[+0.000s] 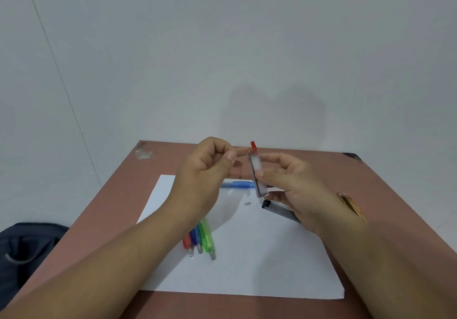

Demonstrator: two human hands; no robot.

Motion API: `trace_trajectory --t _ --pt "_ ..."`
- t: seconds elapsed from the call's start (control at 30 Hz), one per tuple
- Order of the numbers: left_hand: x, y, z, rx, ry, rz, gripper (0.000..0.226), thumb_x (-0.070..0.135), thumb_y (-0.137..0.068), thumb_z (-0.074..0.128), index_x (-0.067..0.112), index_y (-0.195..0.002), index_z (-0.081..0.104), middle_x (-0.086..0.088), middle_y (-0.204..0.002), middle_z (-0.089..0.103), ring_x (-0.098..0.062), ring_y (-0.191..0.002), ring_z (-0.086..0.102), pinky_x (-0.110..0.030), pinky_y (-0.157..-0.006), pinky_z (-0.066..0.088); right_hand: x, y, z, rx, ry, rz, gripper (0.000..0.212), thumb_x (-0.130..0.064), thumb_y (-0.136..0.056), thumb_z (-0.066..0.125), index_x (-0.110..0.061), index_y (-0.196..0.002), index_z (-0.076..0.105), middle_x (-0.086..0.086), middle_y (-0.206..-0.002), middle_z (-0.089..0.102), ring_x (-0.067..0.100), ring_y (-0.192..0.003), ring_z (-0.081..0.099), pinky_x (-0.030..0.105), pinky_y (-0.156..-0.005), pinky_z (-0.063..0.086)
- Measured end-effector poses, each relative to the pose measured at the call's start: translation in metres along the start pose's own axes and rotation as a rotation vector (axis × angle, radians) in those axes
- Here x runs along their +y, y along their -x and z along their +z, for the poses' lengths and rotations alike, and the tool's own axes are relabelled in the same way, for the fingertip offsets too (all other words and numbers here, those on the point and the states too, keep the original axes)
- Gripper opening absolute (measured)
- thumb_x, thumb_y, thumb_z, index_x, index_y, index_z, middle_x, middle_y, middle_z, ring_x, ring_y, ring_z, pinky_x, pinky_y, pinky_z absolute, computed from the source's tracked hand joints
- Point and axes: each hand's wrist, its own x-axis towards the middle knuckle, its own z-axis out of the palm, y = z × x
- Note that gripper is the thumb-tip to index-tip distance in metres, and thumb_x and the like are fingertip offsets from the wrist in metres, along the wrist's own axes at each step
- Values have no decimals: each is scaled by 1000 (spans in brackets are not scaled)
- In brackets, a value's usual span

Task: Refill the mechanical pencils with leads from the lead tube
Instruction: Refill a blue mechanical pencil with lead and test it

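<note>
A: The lead tube (pixel 257 172), clear with a red cap (pixel 253 146) flipped up at its top, is held in the air above the sheet of paper (pixel 247 264). The right hand (pixel 294 190) grips it from the side with curled fingers, thumb on the front face.

B: And the left hand (pixel 205 170)?

A: At 9 o'clock from the tube, fingers curled, thumb pressed to the forefinger as in a pinch. Between thumb and tube there is a thin line which may be a lead, but it is too fine to be sure.

B: Where are the pencils?

A: A blue mechanical pencil (pixel 237 184) lies on the paper behind the hands; both ends are covered. At 6 o'clock from the left hand, three more lie together: a red pencil (pixel 187 243), a blue one (pixel 196 237) and a green pencil (pixel 207 238). Their upper parts go under the left wrist.

B: Anything else?

A: A second, dark lead tube (pixel 277 209) on the paper, partly under the right hand. A small white piece (pixel 247 203) lies at 9 o'clock from it; I cannot say what it is. A dark bag (pixel 27 249) is cut off at the left edge, beside the brown table (pixel 118 207).
</note>
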Motion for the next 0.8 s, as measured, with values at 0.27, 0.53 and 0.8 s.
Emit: trace_trajectory --t 0.27,0.53,0.8 --pt "9 0 -5 96 117 -6 13 7 -102 50 3 -93 57 -4 -95 78 -18 -82 74 -18 -65 53 -7 8 8 60 238 -180 37 -12 -89 75 -40 -113 68 -6 -84 75 14 -85 74 44 -93 58" --pt "11 -1 -6 110 144 -69 14 8 -104 48 4 -92 55 -2 -94 78 -15 -72 75 -20 -65 55 -9 6 7 126 166 -171 37 -11 -83 81 -26 -109 59 0 -87 75 21 -86 75 48 -84 61" --pt "10 -1 -5 102 120 -70 15 10 -104 48 2 -94 56 -3 -95 78 -17 -75 75 -24 -71 58 -11 9 6 79 175 -176 51 -9 -90 74 -41 -126 58 -1 -88 77 19 -85 75 44 -88 60"
